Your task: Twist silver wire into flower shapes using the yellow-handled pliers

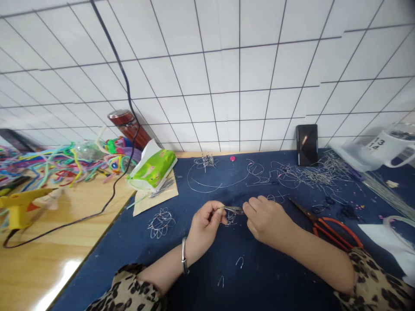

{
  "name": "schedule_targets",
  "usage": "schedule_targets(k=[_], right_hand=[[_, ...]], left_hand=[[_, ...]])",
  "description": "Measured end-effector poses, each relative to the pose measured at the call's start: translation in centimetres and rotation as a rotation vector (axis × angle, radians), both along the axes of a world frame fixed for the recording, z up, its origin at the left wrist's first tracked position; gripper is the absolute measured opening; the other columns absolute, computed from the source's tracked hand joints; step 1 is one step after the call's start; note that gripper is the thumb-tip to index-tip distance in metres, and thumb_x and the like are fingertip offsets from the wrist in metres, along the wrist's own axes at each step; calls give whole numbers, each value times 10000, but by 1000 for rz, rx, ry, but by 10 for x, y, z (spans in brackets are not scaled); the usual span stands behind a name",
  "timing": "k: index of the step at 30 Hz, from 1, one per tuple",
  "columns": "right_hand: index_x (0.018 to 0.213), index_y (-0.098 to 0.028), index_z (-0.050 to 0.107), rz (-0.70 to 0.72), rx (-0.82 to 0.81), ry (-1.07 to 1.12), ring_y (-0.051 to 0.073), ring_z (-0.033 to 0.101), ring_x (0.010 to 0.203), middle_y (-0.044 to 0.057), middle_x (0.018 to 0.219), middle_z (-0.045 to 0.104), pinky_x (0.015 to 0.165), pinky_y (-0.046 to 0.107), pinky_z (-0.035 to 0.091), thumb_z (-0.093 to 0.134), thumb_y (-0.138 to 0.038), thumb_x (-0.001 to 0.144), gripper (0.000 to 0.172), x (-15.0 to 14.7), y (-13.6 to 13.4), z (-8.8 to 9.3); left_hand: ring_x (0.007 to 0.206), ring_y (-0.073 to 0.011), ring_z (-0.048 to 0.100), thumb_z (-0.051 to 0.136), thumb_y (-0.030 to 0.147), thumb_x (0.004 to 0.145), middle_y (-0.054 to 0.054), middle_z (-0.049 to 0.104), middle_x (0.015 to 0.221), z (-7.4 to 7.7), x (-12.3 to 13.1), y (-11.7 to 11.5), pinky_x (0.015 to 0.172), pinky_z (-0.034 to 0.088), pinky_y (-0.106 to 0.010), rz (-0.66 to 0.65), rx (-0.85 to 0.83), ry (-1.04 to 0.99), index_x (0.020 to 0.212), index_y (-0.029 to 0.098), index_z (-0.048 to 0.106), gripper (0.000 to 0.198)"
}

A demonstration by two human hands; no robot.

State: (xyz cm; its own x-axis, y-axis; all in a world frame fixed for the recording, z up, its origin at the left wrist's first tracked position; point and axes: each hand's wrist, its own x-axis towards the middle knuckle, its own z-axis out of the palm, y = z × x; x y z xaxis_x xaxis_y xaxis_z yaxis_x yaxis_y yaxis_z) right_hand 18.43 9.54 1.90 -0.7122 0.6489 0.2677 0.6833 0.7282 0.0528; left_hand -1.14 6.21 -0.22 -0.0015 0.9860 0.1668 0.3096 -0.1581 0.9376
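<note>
My left hand [205,224] and my right hand [266,218] meet over a dark blue cloth [201,276]. Both pinch the same small bundle of thin silver wire [234,210], the left at its left end, the right at its right end. A bit of looped wire [231,219] hangs under the bundle. A bracelet sits on my left wrist. A flat wire flower shape [161,222] lies on the cloth to the left of my left hand.
Orange-handled scissors [327,226] lie right of my right hand. Loose wire pieces [311,172], a black phone [307,144] against the tiled wall, a green tissue pack [152,169], coloured pipe cleaners [65,162], a yellow glue gun [22,207] and a black cable [106,203] surround the cloth.
</note>
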Motion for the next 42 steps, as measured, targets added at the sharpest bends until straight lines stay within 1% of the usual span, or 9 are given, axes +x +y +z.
schedule_targets(k=[10, 13, 17, 20, 24, 28, 36, 42], right_hand=[[869, -165, 526, 20, -2, 11, 168, 378, 696, 39, 761, 484, 532, 291, 217, 431, -175, 801, 117, 2, 3, -3], [830, -173, 515, 9, -24, 22, 165, 388, 698, 34, 766, 487, 533, 286, 224, 434, -172, 790, 90, 2, 4, -5], [763, -180, 501, -36, -81, 106, 151, 409, 699, 22, 763, 491, 554, 273, 259, 452, -167, 759, 51, 2, 7, -14], [790, -174, 527, -58, -125, 204, 148, 436, 737, 22, 769, 500, 603, 259, 306, 463, -162, 745, 80, 2, 10, -20], [851, -160, 565, -71, -149, 287, 153, 456, 778, 34, 792, 512, 668, 256, 348, 464, -146, 740, 151, 2, 13, -20], [851, -158, 582, -57, -104, 280, 165, 451, 781, 41, 786, 515, 683, 269, 361, 477, -146, 734, 158, 2, 13, -19], [965, -134, 604, 48, 96, 219, 190, 422, 788, 74, 834, 535, 687, 311, 375, 476, -167, 764, 241, 5, 15, -19], [999, -120, 600, 68, 134, 157, 197, 423, 791, 78, 819, 533, 680, 323, 373, 475, -182, 770, 267, 5, 14, -17]], left_hand=[[597, -115, 536, 468, 243, 882, 17, 572, 631, -4, -3, 2, 625, 423, -241, -29, -3, 18, 830, 161, 526, 114], [597, -115, 532, 467, 245, 883, 18, 570, 628, -4, -3, 4, 623, 420, -240, -36, -18, 15, 829, 160, 527, 117], [632, -114, 542, 455, 239, 892, 17, 583, 646, -2, -3, 7, 667, 421, -243, -58, -49, -26, 839, 161, 533, 122], [654, -117, 550, 448, 243, 896, 13, 593, 662, 0, -3, 8, 686, 421, -246, -73, -65, -66, 846, 160, 540, 133], [662, -122, 554, 439, 253, 902, 4, 602, 673, 2, -4, 8, 693, 422, -252, -86, -85, -90, 842, 158, 544, 155], [667, -125, 556, 442, 257, 901, 2, 604, 680, 2, -5, 8, 693, 425, -255, -74, -87, -99, 854, 159, 545, 149], [670, -125, 559, 459, 251, 891, 3, 609, 693, -4, -6, 8, 686, 425, -254, -49, -42, -35, 890, 166, 549, 123], [663, -129, 561, 464, 260, 886, -1, 607, 693, -5, -5, 8, 667, 433, -255, -55, -32, -11, 901, 168, 546, 125]])
